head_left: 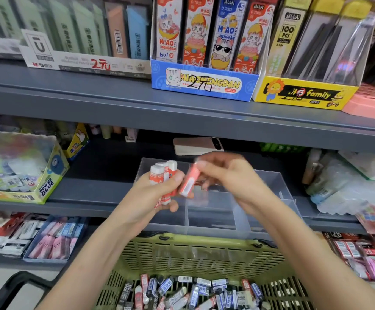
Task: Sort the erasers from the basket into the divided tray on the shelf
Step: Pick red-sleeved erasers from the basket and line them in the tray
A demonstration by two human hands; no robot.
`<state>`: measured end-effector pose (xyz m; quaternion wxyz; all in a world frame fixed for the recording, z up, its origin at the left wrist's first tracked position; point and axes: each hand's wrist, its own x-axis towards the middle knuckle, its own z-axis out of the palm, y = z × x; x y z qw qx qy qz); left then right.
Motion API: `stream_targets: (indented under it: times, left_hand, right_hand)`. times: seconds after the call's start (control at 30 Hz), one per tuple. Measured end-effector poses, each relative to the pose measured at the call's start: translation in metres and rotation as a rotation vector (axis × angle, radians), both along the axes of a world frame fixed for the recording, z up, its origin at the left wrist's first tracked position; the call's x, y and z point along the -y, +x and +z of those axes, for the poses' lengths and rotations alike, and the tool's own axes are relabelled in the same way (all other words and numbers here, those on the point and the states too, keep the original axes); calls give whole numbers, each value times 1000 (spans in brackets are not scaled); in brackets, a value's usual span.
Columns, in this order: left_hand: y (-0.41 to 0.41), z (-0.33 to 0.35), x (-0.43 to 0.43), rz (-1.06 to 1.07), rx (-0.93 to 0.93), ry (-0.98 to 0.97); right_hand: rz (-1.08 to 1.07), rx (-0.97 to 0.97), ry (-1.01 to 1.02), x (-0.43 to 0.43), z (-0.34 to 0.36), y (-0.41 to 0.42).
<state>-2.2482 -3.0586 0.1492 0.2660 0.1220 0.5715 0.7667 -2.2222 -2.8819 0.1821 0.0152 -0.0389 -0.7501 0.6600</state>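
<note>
My left hand [153, 193] grips a bundle of several red-and-white erasers [163, 173], held upright above the clear divided tray [211, 218] on the middle shelf. My right hand [229, 175] pinches one more red-and-white eraser [188, 182] right beside that bundle; it is blurred by motion. The tray's near compartments look bare, and something small and red lies in a far one behind my right hand. Below, the green plastic basket [200, 253] holds a heap of loose erasers [191, 294] in black, blue, grey and red sleeves.
A phone [197, 145] lies on the shelf behind the tray. A glue box [18, 168] stands at the left and plastic-wrapped packs [347, 186] at the right. Lead-refill display boxes [204, 83] fill the upper shelf. Eraser trays [54, 238] sit on the lower shelf.
</note>
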Motion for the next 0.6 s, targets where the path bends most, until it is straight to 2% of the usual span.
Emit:
stream_targets:
  times: [0.07,0.17,0.27,0.33,0.4,0.47,0.53,0.6]
  left_hand:
    - [-1,-1,1,54,30,19]
    - [-2,-4,3,120,28,-57]
    - [-2,-5,3,123,-8,-143]
    - [-1,-5,1,110,-30,-172]
    - [0,-6,0,110,-32,-172]
    - [-1,-7,0,111,-33,-156]
    - [-3,-7,2,114,-35,-138]
    - [-4,-9,4,113,-31,-122]
  right_hand:
    - [-218,-48,55,-26,2,-5]
    - [-357,16,367,-54,-6,-13]
    - [-216,204,600,-52,-26,-17]
    - [-134,234,695,-44,-33,-21]
    - [-106,264,903,-39,-34,-31]
    - [-80,376,1075,-35,-33,-41]
    - [-50,456,1139,-31,-33,-47]
    - [-33,486,1097,-32,-32,-49]
